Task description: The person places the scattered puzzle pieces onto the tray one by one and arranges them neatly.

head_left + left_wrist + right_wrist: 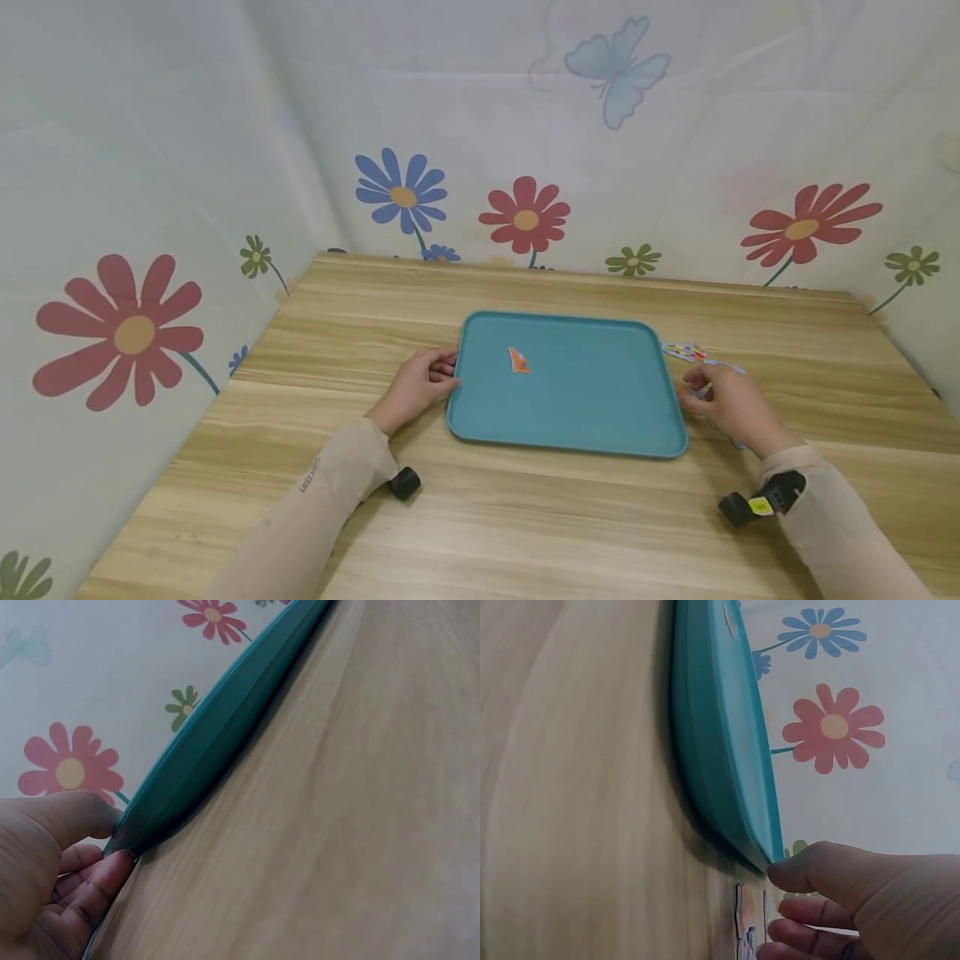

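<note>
A teal rectangular tray (570, 417) lies on the wooden table. Toward its left half sits a small, flat orange piece (519, 361) with a pale edge. At the tray's left side, my left hand (420, 383) pinches the rim, thumb above and fingertips lower, as the left wrist view shows. My right hand (731, 404) is by the right side. Its thumb (799, 871) reaches the tray's corner, while the loosely bent fingers (814, 937) stay apart from it. Flat printed pieces (748, 911) lie beneath this hand, partly hidden.
Just beyond the right hand, a multicoloured flat piece (684, 351) lies against the tray's right edge. A wood-grain table (525, 517) extends around the tray. Behind and to the left hangs a white cloth (465, 100) printed with flowers and a butterfly.
</note>
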`<action>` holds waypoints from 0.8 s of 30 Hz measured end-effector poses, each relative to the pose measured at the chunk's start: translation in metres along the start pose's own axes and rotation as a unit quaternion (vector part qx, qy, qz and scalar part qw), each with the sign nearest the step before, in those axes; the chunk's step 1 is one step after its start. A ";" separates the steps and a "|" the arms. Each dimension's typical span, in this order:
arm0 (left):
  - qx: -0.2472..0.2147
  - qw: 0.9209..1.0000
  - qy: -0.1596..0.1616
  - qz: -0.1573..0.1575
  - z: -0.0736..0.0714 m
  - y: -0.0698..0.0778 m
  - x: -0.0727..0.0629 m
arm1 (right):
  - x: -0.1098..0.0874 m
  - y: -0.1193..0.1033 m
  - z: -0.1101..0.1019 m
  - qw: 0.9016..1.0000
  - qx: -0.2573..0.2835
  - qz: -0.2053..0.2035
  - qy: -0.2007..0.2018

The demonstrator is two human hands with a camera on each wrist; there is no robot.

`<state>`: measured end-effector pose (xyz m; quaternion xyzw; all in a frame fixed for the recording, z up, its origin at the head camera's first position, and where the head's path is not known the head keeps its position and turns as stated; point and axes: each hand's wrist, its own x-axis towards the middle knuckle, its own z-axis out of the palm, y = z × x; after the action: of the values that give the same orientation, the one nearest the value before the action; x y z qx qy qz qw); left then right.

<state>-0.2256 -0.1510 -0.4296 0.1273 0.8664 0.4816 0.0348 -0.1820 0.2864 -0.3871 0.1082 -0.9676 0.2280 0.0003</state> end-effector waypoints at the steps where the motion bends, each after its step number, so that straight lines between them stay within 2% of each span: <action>1: 0.001 1.000 -0.001 0.001 0.000 0.000 0.000 | 0.000 0.001 0.000 1.000 -0.001 -0.001 -0.002; 6: 0.002 1.000 -0.001 0.002 -0.001 0.001 0.000 | 0.000 0.003 0.003 1.000 -0.005 -0.003 -0.008; 16: 0.000 1.000 -0.004 -0.001 -0.001 0.003 -0.001 | 0.003 0.006 0.008 0.999 -0.041 -0.030 0.014; 24: -0.007 1.000 -0.005 -0.003 -0.001 0.002 0.000 | 0.004 0.006 0.010 0.999 -0.042 -0.023 0.006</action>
<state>-0.2250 -0.1509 -0.4277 0.1267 0.8633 0.4867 0.0414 -0.1871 0.2865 -0.3986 0.1291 -0.9737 0.1872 0.0160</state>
